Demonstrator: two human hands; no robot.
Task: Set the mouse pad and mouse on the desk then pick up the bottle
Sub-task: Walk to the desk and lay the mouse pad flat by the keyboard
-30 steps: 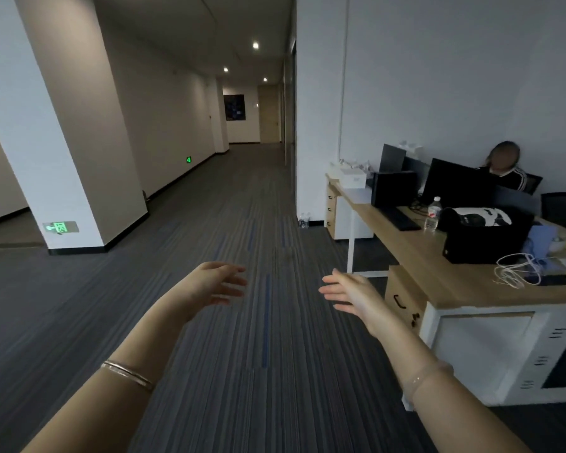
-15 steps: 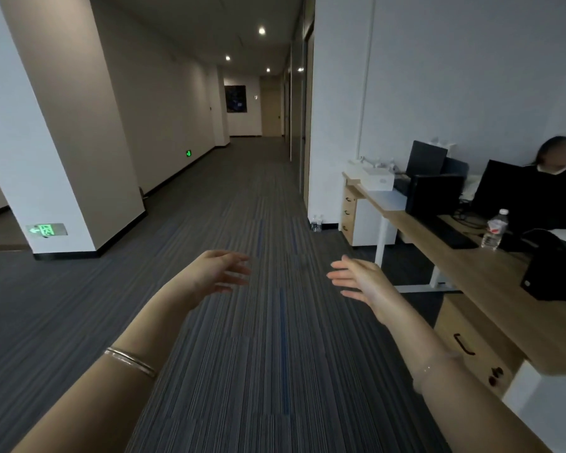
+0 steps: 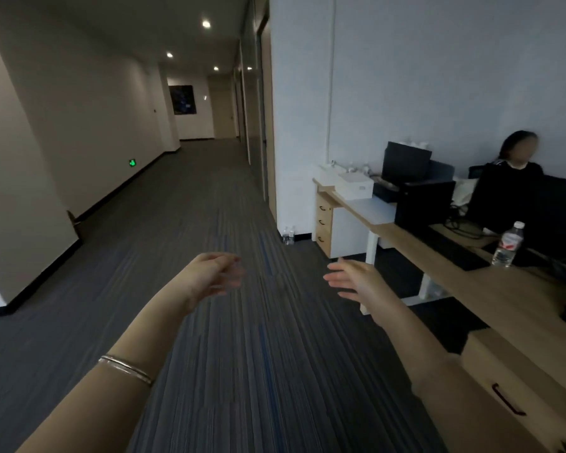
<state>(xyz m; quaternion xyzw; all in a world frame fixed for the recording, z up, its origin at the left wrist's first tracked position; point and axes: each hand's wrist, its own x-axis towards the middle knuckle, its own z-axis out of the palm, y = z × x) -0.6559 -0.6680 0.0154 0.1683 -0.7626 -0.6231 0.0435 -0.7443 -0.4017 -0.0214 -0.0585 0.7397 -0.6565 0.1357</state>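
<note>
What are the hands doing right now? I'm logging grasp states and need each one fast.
Left hand: open, fingers spread, holding nothing.
Right hand: open, fingers extended, holding nothing.

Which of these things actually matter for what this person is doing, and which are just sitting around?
Part of the job: water bottle, wooden desk, left hand, right hand, both empty.

Just there: white box, monitors, drawer unit, small bottles on floor.
</note>
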